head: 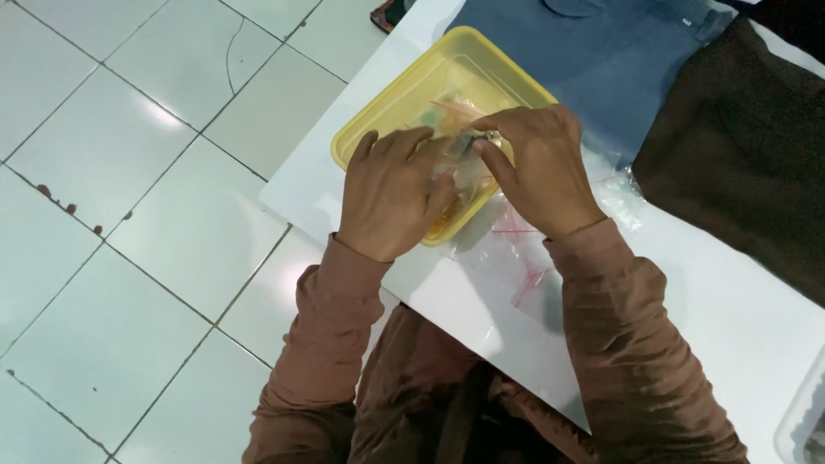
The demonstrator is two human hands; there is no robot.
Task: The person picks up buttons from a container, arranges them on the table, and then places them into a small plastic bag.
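Note:
A yellow plastic tray (pixel 412 84) sits at the corner of a white table (pixel 722 318). Both my hands hover over it. My left hand (pixel 391 193) and my right hand (pixel 541 167) together pinch a small clear plastic bag (pixel 460 159) between their fingertips. The bag's contents are too blurred to name. More small clear bags with red strips (pixel 524 258) lie on the table just below my right wrist. Several small items lie inside the tray, mostly hidden by my hands.
A blue garment (pixel 593 60) and a dark brown garment (pixel 748 155) lie spread on the far side of the table. A clear container's corner (pixel 803 421) shows at the lower right. The white tiled floor (pixel 129 215) lies left of the table edge.

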